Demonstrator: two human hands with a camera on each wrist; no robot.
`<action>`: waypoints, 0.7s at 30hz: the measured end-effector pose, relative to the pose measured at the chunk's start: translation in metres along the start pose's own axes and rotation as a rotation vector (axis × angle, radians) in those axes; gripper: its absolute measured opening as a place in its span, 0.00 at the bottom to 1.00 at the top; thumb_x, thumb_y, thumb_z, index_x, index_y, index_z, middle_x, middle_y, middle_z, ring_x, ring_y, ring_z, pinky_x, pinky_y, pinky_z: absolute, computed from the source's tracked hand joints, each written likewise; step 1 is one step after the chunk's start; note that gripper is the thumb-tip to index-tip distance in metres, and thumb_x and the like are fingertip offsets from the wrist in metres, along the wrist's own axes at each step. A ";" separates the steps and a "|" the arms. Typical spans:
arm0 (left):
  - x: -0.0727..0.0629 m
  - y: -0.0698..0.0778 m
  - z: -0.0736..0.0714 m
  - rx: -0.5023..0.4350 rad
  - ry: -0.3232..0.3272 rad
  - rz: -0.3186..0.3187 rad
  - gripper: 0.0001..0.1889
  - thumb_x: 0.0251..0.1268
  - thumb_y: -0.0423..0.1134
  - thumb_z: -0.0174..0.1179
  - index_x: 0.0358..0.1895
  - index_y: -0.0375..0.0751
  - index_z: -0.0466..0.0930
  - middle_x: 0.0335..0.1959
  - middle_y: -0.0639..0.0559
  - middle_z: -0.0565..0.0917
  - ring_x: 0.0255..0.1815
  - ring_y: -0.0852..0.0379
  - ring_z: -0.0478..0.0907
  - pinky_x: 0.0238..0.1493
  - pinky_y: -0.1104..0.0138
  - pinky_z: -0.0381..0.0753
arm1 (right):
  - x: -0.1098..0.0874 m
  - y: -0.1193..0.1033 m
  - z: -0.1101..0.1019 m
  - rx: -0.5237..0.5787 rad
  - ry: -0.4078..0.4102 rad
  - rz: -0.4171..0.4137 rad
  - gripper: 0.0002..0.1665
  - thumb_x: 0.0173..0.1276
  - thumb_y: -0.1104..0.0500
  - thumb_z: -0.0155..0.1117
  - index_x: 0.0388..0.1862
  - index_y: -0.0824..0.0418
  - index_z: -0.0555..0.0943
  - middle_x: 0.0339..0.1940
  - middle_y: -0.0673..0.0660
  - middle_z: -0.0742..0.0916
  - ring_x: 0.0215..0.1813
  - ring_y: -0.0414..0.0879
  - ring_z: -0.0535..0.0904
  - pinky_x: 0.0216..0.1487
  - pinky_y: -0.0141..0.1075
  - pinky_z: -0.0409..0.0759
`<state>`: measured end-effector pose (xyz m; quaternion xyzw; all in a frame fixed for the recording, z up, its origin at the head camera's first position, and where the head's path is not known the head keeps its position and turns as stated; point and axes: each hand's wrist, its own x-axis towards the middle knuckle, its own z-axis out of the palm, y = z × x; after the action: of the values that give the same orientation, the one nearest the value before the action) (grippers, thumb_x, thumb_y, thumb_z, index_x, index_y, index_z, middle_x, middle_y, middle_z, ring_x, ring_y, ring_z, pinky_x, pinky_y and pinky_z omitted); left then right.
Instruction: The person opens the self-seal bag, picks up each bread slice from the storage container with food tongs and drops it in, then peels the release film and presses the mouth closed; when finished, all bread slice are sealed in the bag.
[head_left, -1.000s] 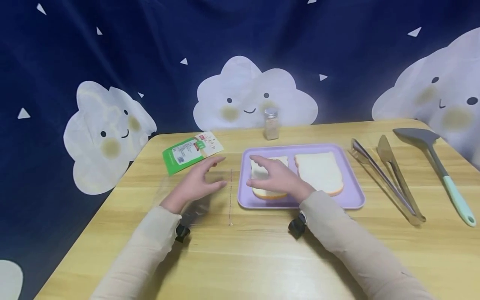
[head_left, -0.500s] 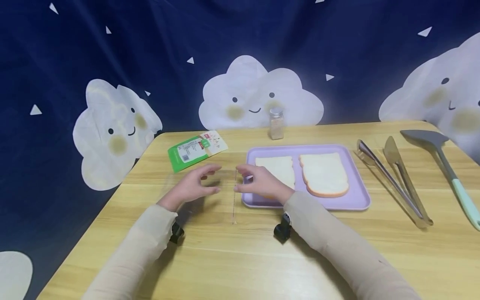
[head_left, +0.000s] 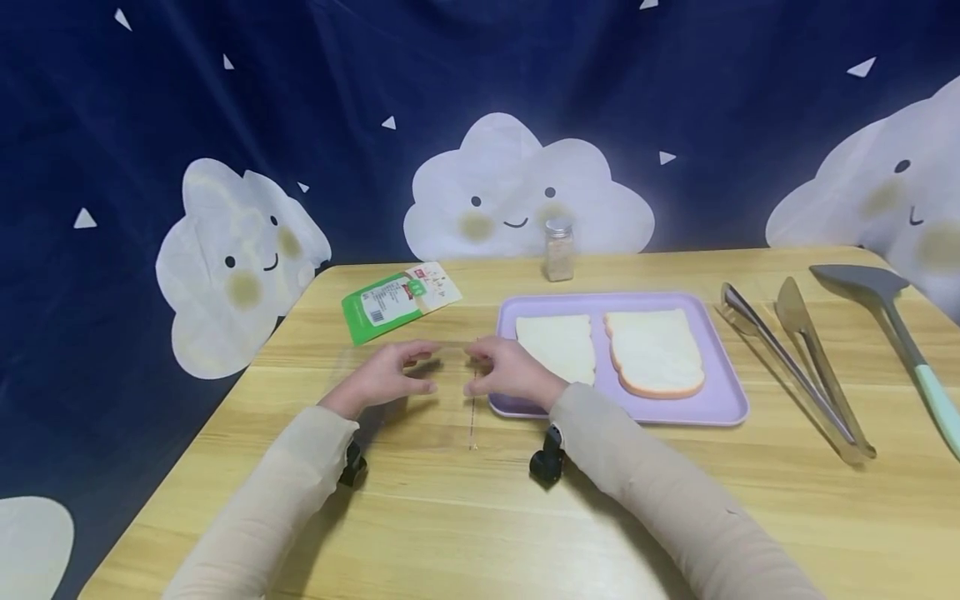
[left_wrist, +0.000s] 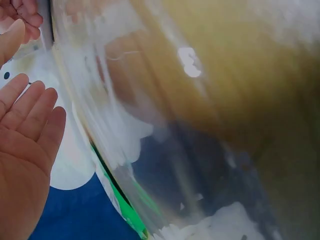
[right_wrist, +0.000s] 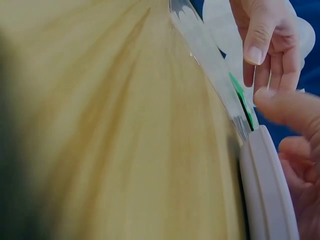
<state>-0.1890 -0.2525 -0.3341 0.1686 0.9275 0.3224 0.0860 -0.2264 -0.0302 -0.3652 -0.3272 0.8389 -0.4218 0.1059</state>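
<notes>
The film (head_left: 431, 425), see-through and hard to make out, lies flat on the table (head_left: 465, 517) left of the tray (head_left: 720, 375). The left hand (head_left: 382, 375) hangs over it, fingers loosely spread and gripping nothing, with the green packet (head_left: 397, 302) just beyond. The right hand (head_left: 513, 371) sits at the film's right edge, thumb and bent fingers well apart and holding nothing that I can see; whether a fingertip touches the film, I cannot tell. Film that clear and thin could easily slide or crumple, I'd say, if a fingertip caught it off-centre; and with the right hand so close, a careless turn of the wrist could nudge the tray and shift its two slices of bread (head_left: 656, 354). The tabletop is pale, glossy wood. Behind the tray stands a jar (head_left: 558, 254); farther right lie the tongs (head_left: 825, 367), then the turner (head_left: 902, 329). A navy curtain (head_left: 360, 50) with smiling clouds hangs across the back.
</notes>
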 end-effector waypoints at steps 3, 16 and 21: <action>0.002 -0.004 0.003 0.021 -0.021 0.013 0.33 0.51 0.37 0.68 0.62 0.36 0.69 0.61 0.41 0.72 0.63 0.43 0.68 0.64 0.52 0.64 | 0.003 0.000 0.001 -0.067 -0.021 -0.023 0.38 0.48 0.55 0.75 0.57 0.68 0.74 0.54 0.61 0.80 0.55 0.52 0.75 0.60 0.43 0.72; 0.009 -0.008 0.011 0.125 -0.128 0.010 0.34 0.51 0.45 0.69 0.63 0.38 0.69 0.64 0.44 0.71 0.67 0.46 0.63 0.67 0.54 0.59 | 0.009 -0.005 0.002 -0.307 -0.112 -0.070 0.30 0.50 0.53 0.74 0.50 0.67 0.79 0.53 0.61 0.81 0.58 0.54 0.74 0.63 0.41 0.68; 0.010 -0.008 0.012 0.126 -0.155 -0.020 0.34 0.52 0.45 0.68 0.63 0.40 0.69 0.66 0.43 0.67 0.68 0.45 0.60 0.68 0.52 0.58 | 0.009 -0.011 0.002 -0.361 -0.142 -0.053 0.27 0.50 0.53 0.74 0.45 0.68 0.81 0.52 0.61 0.80 0.56 0.55 0.75 0.61 0.42 0.70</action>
<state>-0.1967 -0.2477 -0.3488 0.1891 0.9381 0.2483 0.1501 -0.2276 -0.0418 -0.3574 -0.3919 0.8825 -0.2428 0.0932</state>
